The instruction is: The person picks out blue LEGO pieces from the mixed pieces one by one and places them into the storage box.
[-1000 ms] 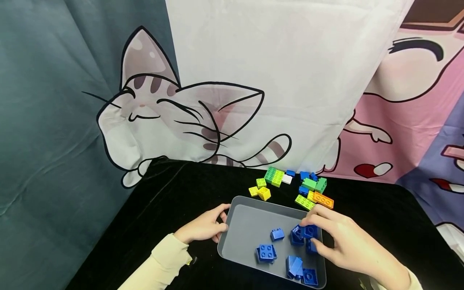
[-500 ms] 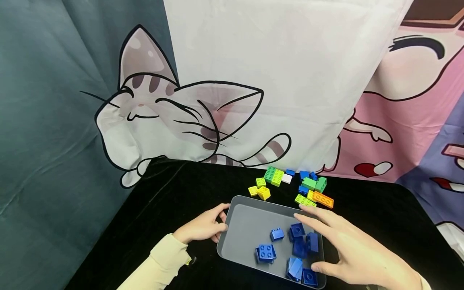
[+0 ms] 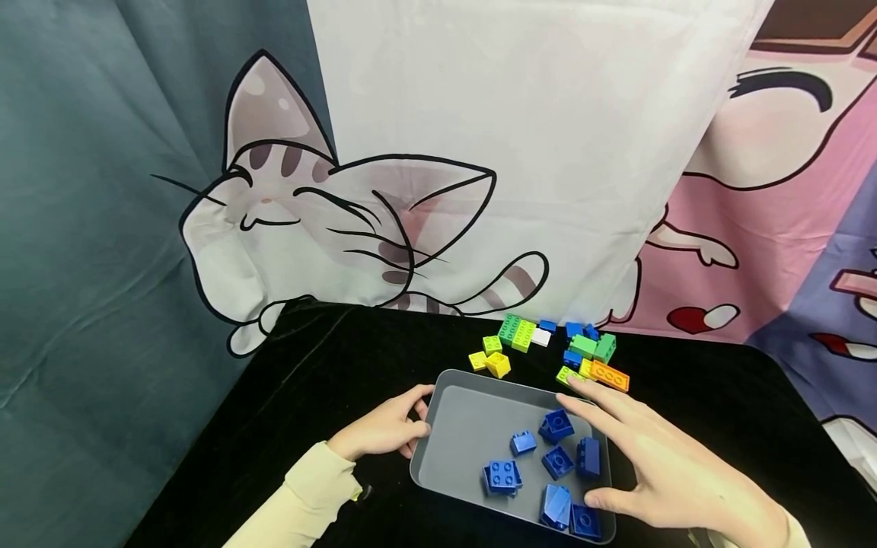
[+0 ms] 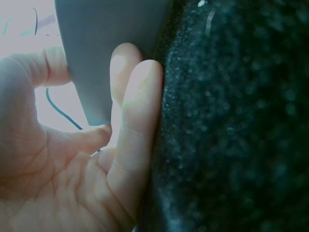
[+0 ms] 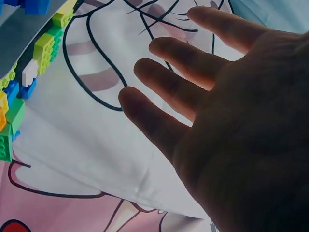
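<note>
At left end of gray tray (image 3: 469, 426), left hand (image 3: 384, 424) grips its edge; right hand (image 3: 664, 460) spread near blue bricks (image 3: 558, 462).

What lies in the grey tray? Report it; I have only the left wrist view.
Observer: Blue bricks lie in the grey tray.
Operator: Tell me whether any brick is being held.
Observer: None is: the right hand has its fingers spread, with nothing between them.
Operator: Name something beyond the tray's far edge.
Observer: An orange brick lies there, beside a yellow brick.
</note>
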The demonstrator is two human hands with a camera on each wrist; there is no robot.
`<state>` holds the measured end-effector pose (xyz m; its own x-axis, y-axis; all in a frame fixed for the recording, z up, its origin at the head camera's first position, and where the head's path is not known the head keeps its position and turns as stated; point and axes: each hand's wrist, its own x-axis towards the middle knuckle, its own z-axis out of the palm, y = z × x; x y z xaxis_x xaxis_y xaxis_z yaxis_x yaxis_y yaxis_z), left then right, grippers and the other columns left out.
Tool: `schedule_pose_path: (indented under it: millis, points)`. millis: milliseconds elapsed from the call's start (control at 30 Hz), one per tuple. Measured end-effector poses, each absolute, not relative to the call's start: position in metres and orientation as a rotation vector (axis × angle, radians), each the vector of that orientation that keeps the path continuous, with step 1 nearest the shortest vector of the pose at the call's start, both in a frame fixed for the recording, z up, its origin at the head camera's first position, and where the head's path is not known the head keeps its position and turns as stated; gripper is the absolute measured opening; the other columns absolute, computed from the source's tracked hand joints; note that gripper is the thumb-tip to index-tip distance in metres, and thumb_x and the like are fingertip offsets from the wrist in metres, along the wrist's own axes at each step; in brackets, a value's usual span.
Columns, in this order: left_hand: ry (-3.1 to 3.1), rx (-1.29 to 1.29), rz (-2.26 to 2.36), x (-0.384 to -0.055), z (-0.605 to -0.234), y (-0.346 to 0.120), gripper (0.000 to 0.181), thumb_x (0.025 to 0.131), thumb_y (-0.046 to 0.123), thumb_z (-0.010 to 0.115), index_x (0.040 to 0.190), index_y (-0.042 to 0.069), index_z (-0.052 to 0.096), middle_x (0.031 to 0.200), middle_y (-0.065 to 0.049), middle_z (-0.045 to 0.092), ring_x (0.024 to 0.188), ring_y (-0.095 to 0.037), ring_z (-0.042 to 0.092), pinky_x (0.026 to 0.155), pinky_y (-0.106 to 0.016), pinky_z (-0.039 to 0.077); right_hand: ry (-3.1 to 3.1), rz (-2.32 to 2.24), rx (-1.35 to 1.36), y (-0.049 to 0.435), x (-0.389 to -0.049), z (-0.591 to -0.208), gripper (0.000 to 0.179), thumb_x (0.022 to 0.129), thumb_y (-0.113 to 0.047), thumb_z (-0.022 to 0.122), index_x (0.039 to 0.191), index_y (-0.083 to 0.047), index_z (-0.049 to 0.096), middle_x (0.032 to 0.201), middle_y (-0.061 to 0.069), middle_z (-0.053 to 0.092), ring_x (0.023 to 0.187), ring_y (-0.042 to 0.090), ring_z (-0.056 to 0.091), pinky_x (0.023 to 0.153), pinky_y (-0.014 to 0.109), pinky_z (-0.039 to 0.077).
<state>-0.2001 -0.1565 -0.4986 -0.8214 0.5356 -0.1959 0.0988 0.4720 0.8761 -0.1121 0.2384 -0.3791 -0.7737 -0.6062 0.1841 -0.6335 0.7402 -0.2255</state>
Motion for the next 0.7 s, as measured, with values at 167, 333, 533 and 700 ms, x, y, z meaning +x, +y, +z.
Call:
schedule_pose_path:
  millis: [167,333,533,700]
  points:
    - [2.276,0.533,1.312,-0.200,-0.497,-0.155,0.067,0.095,0.015,0.060,0.158,0.015,0.037,0.107,-0.007,0.057,0.063,-0.015,0.068,0.056,-0.032,0.061,-2.846,0.436,1.013,0.239,-0.114,-0.381,0.098,0.079,-0.075,0.069,0.161,-0.038,0.031,0.168,-0.003,0.033,0.142,0.021,0.047,0.100,0.061,0.055]
    - [2.269,0.535,1.311,-0.200,-0.496,-0.154,0.067,0.095,0.015,0.060,0.159,0.014,0.037,0.107,-0.007,0.057,0.063,-0.015,0.069,0.057,-0.032,0.061,-2.858,0.467,1.012,0.241,-0.116,-0.383,0.095,0.080,-0.074,0.069,0.161,-0.038,0.033,0.167,-0.001,0.034,0.142,0.024,0.048,0.100,0.063,0.054]
    - [2.275,0.549,1.305,-0.201,-0.497,-0.155,0.067,0.095,0.015,0.059,0.158,0.014,0.037,0.107,-0.007,0.057,0.063,-0.015,0.069,0.057,-0.031,0.061,-2.823,0.459,1.011,0.243,-0.125,-0.391,0.097,0.079,-0.058,0.083,0.160,-0.031,0.038,0.164,0.000,0.038,0.141,0.023,0.050,0.101,0.059,0.055]
    - [2.277,0.554,1.300,-0.201,-0.499,-0.156,0.067,0.095,0.014,0.059,0.158,0.011,0.036,0.106,-0.007,0.057,0.063,-0.015,0.069,0.057,-0.030,0.061,-2.835,0.479,0.992,0.246,-0.142,-0.401,0.095,0.079,-0.044,0.088,0.159,-0.030,0.039,0.160,0.005,0.044,0.140,0.026,0.051,0.103,0.057,0.055]
